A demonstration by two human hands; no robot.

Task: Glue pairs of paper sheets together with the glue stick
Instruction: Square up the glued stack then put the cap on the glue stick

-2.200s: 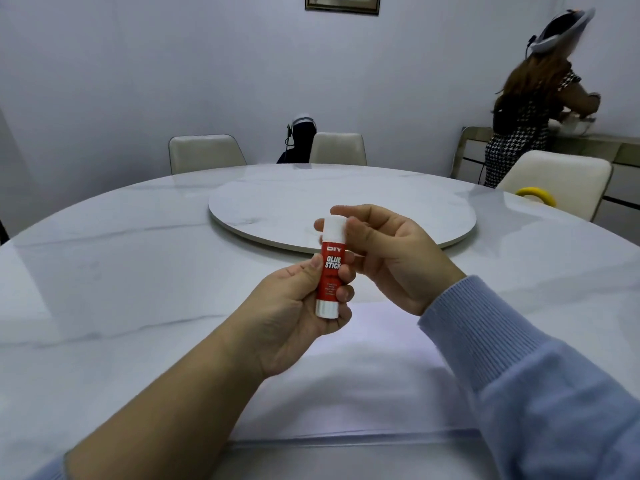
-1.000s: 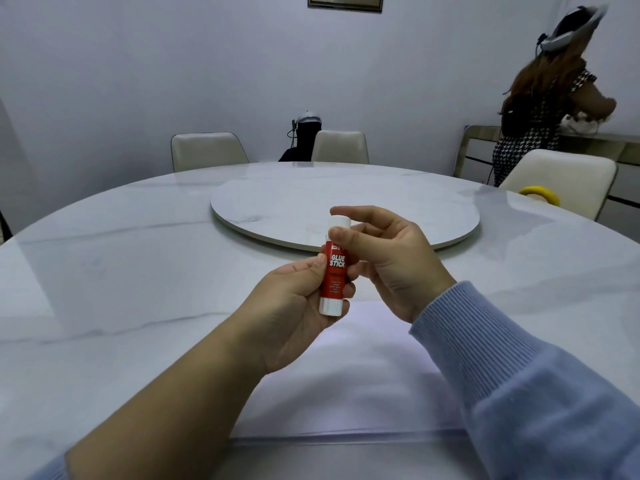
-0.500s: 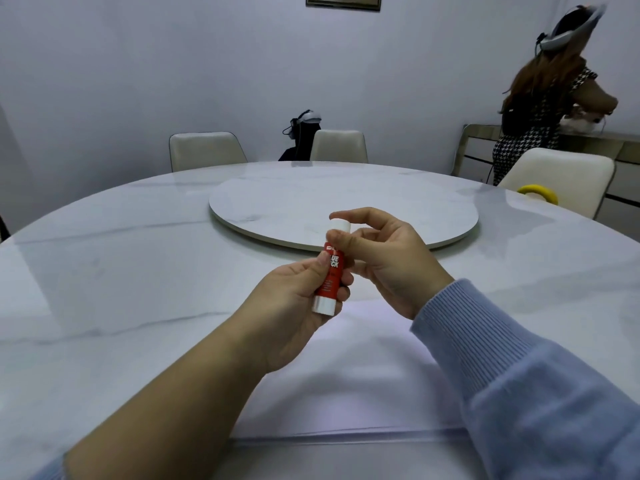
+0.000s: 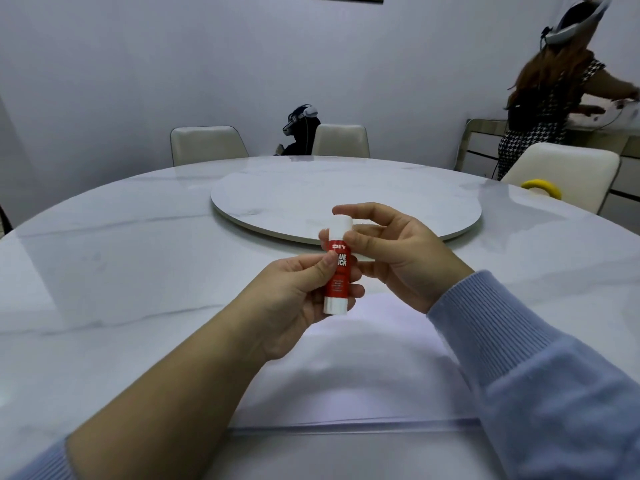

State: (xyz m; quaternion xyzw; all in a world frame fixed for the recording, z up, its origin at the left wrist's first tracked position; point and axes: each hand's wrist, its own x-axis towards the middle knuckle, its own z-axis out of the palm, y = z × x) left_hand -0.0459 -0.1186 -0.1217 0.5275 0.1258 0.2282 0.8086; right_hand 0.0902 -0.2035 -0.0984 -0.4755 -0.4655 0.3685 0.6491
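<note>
A red and white glue stick (image 4: 338, 268) stands upright in the air above the table, its white cap on. My left hand (image 4: 294, 299) grips its red body and white base between thumb and fingers. My right hand (image 4: 391, 252) pinches the stick just below the cap, with the index finger curved over the cap's top. Beneath both hands a stack of white paper sheets (image 4: 363, 375) lies flat at the near edge of the table, partly covered by my forearms.
The round white marble table (image 4: 121, 271) carries a raised turntable (image 4: 346, 199) at its centre. Cream chairs (image 4: 207, 143) stand around it. A yellow ring (image 4: 540, 187) sits at the right edge. A person (image 4: 554, 84) stands at a sideboard far right.
The glue stick has turned slightly in my fingers and stands straighter than half a second ago. Both hands keep their hold. The person at the back right has reached further right.
</note>
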